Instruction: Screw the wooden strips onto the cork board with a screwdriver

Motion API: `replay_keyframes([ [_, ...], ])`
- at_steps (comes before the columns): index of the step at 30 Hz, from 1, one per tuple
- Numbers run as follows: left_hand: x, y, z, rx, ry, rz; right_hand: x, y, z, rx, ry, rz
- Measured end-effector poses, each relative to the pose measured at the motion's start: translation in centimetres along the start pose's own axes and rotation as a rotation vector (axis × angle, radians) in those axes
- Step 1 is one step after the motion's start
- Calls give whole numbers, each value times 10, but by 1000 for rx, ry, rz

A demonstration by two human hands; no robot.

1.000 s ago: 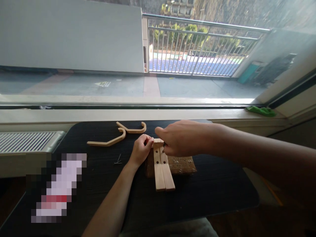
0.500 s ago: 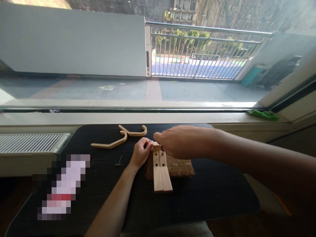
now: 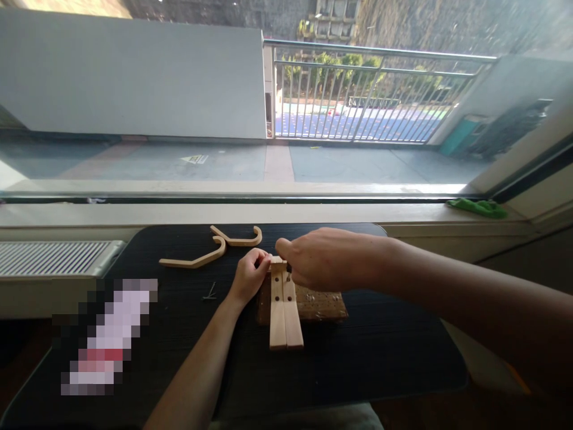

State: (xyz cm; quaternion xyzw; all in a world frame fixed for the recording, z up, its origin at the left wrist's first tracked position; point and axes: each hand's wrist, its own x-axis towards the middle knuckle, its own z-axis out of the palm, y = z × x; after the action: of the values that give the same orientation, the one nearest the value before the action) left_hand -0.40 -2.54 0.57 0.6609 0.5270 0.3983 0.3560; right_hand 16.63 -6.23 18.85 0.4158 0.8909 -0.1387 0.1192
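Two pale wooden slats (image 3: pixel 283 310) lie side by side on a brown cork-like board (image 3: pixel 321 303), on a black table (image 3: pixel 367 352). My left hand (image 3: pixel 248 278) is curled against the far left end of the slats, fingers closed on the wood. Over the far end of the slats, my right hand (image 3: pixel 323 258) is closed in a pinch; what it pinches is hidden under the fingers. Beyond the hands, two curved wooden pieces (image 3: pixel 210 248) rest on the table.
A small metal bit (image 3: pixel 209 292) lies left of my left hand. A pixelated white and red object (image 3: pixel 107 337) sits at the table's near left. A radiator grille (image 3: pixel 54 257) is at left, a window sill with a green cloth (image 3: pixel 478 207) behind.
The view has shifted a little; slats and board sit slightly further left in frame. Both hands stay at the far end of the slats in much the same grip.
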Motion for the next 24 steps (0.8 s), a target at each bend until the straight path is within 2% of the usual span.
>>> replay_keyframes([
  [5,0,2,-1,6,10,-5,-3,1,1,43,91,58],
  [16,0,-3,1,-29,15,23,-8,-9,4,49,108,156],
  [24,0,-3,0,-40,7,44,-7,-10,3,12,96,121],
])
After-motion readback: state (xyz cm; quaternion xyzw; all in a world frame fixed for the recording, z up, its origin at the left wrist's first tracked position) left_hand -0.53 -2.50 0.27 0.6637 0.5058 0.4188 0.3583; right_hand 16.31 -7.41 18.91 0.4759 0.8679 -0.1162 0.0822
